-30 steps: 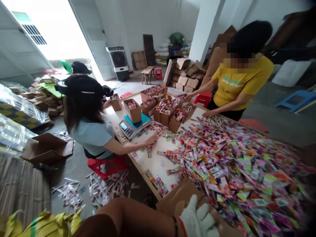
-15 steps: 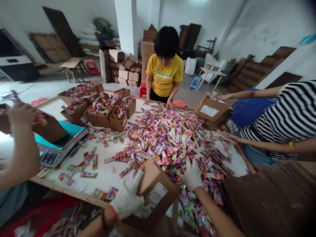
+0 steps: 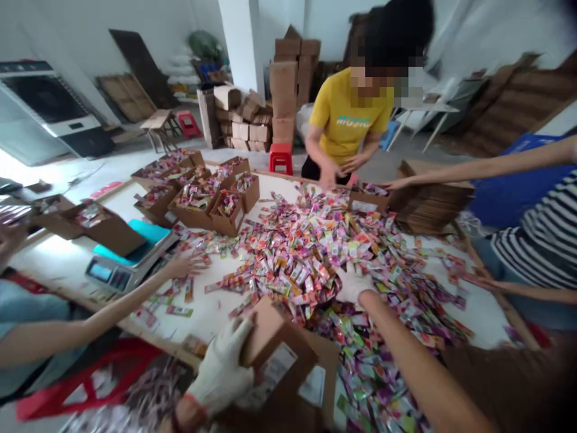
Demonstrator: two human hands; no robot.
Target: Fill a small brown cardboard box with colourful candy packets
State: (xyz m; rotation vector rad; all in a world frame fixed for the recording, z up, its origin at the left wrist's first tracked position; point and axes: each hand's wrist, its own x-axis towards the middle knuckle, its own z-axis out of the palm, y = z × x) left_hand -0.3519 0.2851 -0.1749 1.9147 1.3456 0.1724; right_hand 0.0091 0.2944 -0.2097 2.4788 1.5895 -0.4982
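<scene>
- Reaching further into the heap of packets (image 3: 315, 252) than half a second ago, the gloved right hand (image 3: 354, 282) now lies deeper in the heap, fingers curled into the packets; whether it has closed on any I cannot tell.
- The gloved left hand (image 3: 225, 367) keeps its clasp on the near side of the cardboard box (image 3: 282, 355), fingers wrapped over one wall, holding it tipped at the near edge of the heap as before.
- Since half a second ago the box has barely shifted, so the work looks to be at the gathering step, with packets about to be raked toward its mouth.
- Left of the heap, a co-worker's hand (image 3: 189, 264) has come down flat on the table (image 3: 58, 264) beside the scale (image 3: 130, 264).
- Beyond the heap, the person in yellow (image 3: 351, 120) has drawn both hands up from the table.
</scene>
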